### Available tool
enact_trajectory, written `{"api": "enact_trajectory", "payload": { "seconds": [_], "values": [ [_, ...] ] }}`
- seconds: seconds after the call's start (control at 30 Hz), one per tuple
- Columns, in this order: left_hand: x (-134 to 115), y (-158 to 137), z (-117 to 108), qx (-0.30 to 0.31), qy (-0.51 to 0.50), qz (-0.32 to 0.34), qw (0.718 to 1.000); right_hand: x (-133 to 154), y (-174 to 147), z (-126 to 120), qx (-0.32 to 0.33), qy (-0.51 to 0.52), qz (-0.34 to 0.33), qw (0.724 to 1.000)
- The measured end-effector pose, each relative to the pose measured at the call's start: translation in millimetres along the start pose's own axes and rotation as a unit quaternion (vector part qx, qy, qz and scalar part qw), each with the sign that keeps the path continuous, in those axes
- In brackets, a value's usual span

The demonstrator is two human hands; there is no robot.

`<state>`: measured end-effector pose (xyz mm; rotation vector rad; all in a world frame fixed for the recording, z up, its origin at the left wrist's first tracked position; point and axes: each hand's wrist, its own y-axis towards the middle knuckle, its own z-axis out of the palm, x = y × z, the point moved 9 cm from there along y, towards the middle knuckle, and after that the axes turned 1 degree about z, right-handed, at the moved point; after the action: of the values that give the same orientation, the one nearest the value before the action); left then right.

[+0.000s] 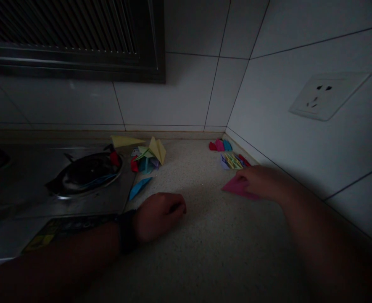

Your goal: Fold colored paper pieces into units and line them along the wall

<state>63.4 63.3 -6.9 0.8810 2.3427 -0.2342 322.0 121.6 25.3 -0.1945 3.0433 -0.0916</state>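
My right hand (263, 182) lies on a pink sheet of paper (234, 187) flat on the speckled counter (211, 248), fingers over its right part. My left hand (159, 214) rests on the counter as a loose fist with nothing in it, a dark band on the wrist. Just beyond my right hand sits a small stack of coloured papers (233, 160), with red, pink and blue folded pieces (220, 145) in the corner behind it. A blue folded paper (139, 187) lies beyond my left hand, by the stove's edge.
A gas stove (78, 176) with a burner fills the left. A heap of folded paper shapes (148, 158), yellow, green and red, lies beside it near the back wall. White tiled walls meet at the corner; a wall socket (326, 96) is on the right wall.
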Motion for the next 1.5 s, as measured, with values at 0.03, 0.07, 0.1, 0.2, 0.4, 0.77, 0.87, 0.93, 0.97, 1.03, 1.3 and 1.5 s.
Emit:
{"api": "enact_trajectory", "payload": {
  "seconds": [0.03, 0.07, 0.1, 0.2, 0.4, 0.77, 0.87, 0.93, 0.97, 1.03, 1.3, 1.5],
  "values": [
    [-1, 0, 0, -0.002, 0.003, 0.004, 1.0, 3, -1, -2, -0.007, 0.005, -0.015, 1.0],
    [-1, 0, 0, -0.005, 0.006, 0.006, 1.0, 7, -1, -6, -0.018, 0.012, -0.037, 0.999],
    [-2, -1, 0, -0.007, 0.009, 0.009, 1.0, 13, -2, -10, -0.036, 0.02, -0.059, 0.997],
    [-7, -3, 1, -0.009, 0.02, 0.023, 0.999, 28, -4, -27, -0.112, 0.028, -0.101, 0.988],
    [-32, -12, 1, -0.028, 0.126, 0.106, 0.986, 80, -8, -31, -0.171, 0.06, -0.22, 0.959],
    [-35, -20, -30, -0.073, 0.382, 0.123, 0.913, 108, -8, -17, -0.158, 0.116, -0.296, 0.935],
    [1, -16, -59, -0.104, 0.397, 0.0, 0.912, 107, -8, -18, -0.155, 0.112, -0.296, 0.936],
    [23, -18, -74, -0.109, 0.383, -0.055, 0.916, 106, -8, -19, -0.155, 0.116, -0.298, 0.935],
    [31, -19, -80, -0.113, 0.376, -0.07, 0.917, 107, -8, -19, -0.154, 0.12, -0.301, 0.933],
    [42, -23, -89, -0.122, 0.377, -0.09, 0.914, 108, -8, -19, -0.154, 0.127, -0.304, 0.932],
    [66, -20, -79, -0.084, 0.342, -0.102, 0.93, 108, -7, -17, -0.152, 0.134, -0.3, 0.932],
    [68, -19, -77, -0.108, 0.321, -0.098, 0.936, 108, -8, -19, -0.178, 0.139, -0.295, 0.929]
  ]
}}
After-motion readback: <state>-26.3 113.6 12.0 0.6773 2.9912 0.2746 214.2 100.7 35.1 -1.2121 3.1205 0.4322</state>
